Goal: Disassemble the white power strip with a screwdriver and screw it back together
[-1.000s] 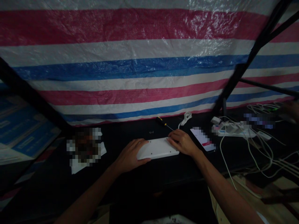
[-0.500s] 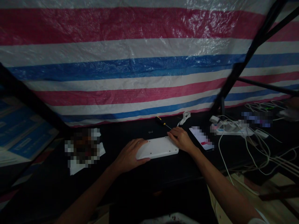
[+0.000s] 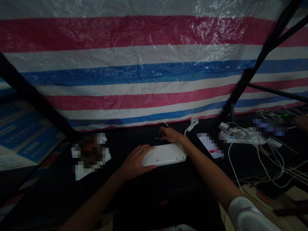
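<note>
A white power strip lies on the dark table with its flat, screw-holed face up. My left hand is closed around its left end, thumb along the near edge and fingers over the far side. Beyond the strip, my right hand reaches across with bent fingers, thumb and forefinger apart. Just left of its fingertips lie several tiny screws. A screwdriver's dark and yellow handle shows behind the right hand; the rest of it is covered. To the right sits a looped white cord.
A phone lies right of my forearm. Farther right are another power strip and tangled white cables. Blurred-out items on white paper lie at left. Striped sheeting and dark metal posts stand behind.
My right hand has left the strip's right end and moved left and away from me, to beside the screws. My left hand keeps its hold. The view has shifted slightly.
</note>
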`<state>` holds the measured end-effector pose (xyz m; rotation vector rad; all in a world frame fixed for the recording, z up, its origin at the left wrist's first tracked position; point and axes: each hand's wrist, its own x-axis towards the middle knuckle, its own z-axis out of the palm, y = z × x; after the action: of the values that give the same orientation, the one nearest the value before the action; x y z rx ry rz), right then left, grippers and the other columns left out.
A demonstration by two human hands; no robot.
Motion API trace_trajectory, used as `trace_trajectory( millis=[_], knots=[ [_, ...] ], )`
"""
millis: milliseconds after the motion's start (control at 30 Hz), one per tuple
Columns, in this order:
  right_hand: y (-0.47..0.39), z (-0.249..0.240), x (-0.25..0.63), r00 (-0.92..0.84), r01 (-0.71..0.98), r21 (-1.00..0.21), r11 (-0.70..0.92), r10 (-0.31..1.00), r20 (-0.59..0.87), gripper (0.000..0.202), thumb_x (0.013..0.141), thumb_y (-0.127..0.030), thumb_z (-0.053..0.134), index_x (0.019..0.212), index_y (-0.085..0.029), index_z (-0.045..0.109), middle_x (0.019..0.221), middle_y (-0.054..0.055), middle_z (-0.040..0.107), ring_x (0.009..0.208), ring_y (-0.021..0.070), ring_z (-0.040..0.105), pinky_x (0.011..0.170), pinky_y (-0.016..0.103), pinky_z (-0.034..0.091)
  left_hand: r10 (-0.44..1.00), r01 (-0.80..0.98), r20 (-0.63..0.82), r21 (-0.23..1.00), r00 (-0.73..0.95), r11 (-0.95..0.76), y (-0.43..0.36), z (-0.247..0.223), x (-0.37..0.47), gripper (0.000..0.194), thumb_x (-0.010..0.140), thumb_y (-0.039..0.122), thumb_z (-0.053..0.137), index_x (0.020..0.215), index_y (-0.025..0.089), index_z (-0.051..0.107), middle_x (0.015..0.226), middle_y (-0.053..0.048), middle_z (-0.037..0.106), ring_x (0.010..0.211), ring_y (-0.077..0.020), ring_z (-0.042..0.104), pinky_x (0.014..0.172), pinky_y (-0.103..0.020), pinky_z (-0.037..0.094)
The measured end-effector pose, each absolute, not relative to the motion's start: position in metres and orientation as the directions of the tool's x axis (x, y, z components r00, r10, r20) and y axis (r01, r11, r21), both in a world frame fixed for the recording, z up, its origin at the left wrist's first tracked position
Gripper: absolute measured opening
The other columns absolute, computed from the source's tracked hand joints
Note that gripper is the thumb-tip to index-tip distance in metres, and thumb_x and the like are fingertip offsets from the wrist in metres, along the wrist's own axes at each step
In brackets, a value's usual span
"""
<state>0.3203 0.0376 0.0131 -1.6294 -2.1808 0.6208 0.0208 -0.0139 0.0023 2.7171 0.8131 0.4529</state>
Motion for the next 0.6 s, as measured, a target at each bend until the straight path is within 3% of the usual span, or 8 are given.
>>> trace_trajectory(
  millis=[300, 600],
  knots=[
    [0.041, 0.014, 0.310, -0.326, 0.757, -0.590, 0.281, 0.945, 0.032, 0.012, 0.088, -0.011, 0.077, 0.091, -0.017, 0.068, 0.080, 0.001, 0.071, 0.072, 0.0154, 0.064, 0.064, 0.025, 0.038, 0.575, 0.488, 0.210, 0.350, 0.791, -0.800, -0.016, 0.005, 0.022, 0.075, 0.091, 0.063, 0.076, 0.152, 0.026, 0.052, 0.149, -0.010, 0.059, 0.135, -0.0312, 0.057, 0.117, -0.045, 0.044],
    [0.009, 0.017, 0.344, -0.237, 0.596, -0.772, 0.221, 0.967, 0.094, 0.009, 0.095, -0.018, 0.067, 0.091, -0.020, 0.059, 0.078, 0.000, 0.073, 0.072, 0.0156, 0.072, 0.067, 0.024, 0.053, 0.565, 0.476, 0.217, 0.351, 0.796, -0.806, -0.016, 0.005, 0.022, 0.075, 0.092, 0.065, 0.075, 0.152, 0.026, 0.052, 0.150, -0.010, 0.059, 0.135, -0.0314, 0.056, 0.119, -0.046, 0.043]
  ],
)
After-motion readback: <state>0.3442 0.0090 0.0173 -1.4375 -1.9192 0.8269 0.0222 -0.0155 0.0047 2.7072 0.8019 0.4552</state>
